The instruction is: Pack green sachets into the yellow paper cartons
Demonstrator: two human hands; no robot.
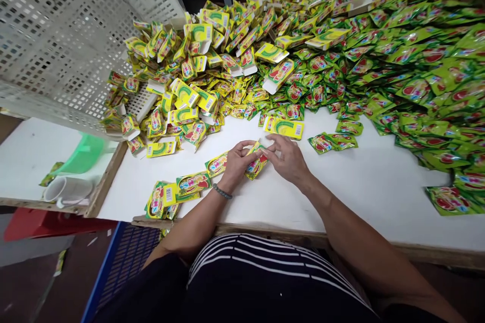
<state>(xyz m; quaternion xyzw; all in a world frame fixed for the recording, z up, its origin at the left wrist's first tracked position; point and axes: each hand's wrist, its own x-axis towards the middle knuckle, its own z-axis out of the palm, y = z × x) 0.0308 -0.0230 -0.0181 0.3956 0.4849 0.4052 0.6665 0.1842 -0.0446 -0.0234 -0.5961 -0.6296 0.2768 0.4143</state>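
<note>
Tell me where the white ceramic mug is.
In the head view, the white ceramic mug lies on its side at the far left, on the lower white side table, just below a green plastic scoop.

Glossy foil sachets (417, 60); printed card cartons (284, 127); perforated plastic crate (68, 35)

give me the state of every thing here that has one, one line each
left hand: closed on the small yellow-green carton
right hand: fingertips on the same carton
small yellow-green carton: held just above the table, end flap open
white perforated plastic crate: tipped, cartons spilling out
heap of yellow cartons: loose, many flaps open
pile of green foil sachets: sealed, flat
white mug: lying on its side
</note>
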